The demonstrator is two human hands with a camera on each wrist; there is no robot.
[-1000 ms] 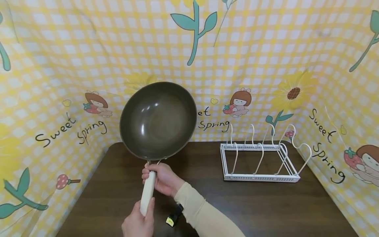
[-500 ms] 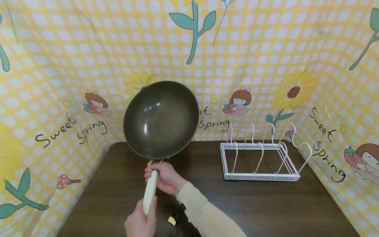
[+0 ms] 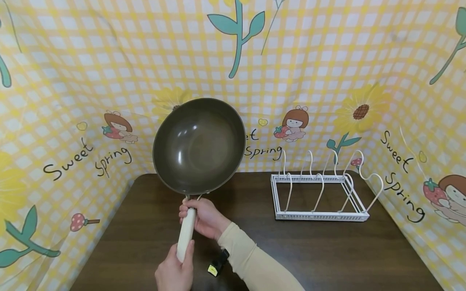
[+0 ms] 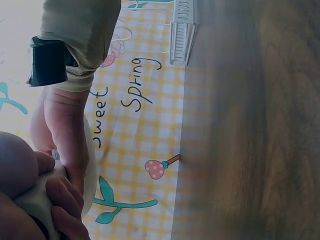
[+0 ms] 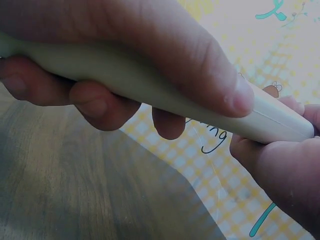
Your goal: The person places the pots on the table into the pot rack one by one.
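Observation:
A deep frying pan (image 3: 199, 145), dark inside, is held up over the table with its inside facing the head camera. Its long cream handle (image 3: 186, 232) slants down toward the lower left. My left hand (image 3: 175, 266) grips the handle's lower end, thumb along it. Higher up, my right hand (image 3: 206, 218) holds the handle just below the pan, its arm reaching in from the right. In the right wrist view, my right hand's fingers (image 5: 107, 107) curl under the handle and the thumb lies along it. A strip of the pan's pale outside (image 4: 90, 172) shows in the left wrist view.
A white rack (image 3: 320, 218) with several upright wire loops stands at the table's right back. The dark wooden table (image 3: 127, 250) meets a yellow checked cloth (image 3: 320, 60) at the back and sides. A black device (image 3: 218, 262) sits at my right wrist.
The pan has shifted slightly to the right and a little up in the head view, both hands moving with it. Their grips look the same, and the rack has stayed in place.

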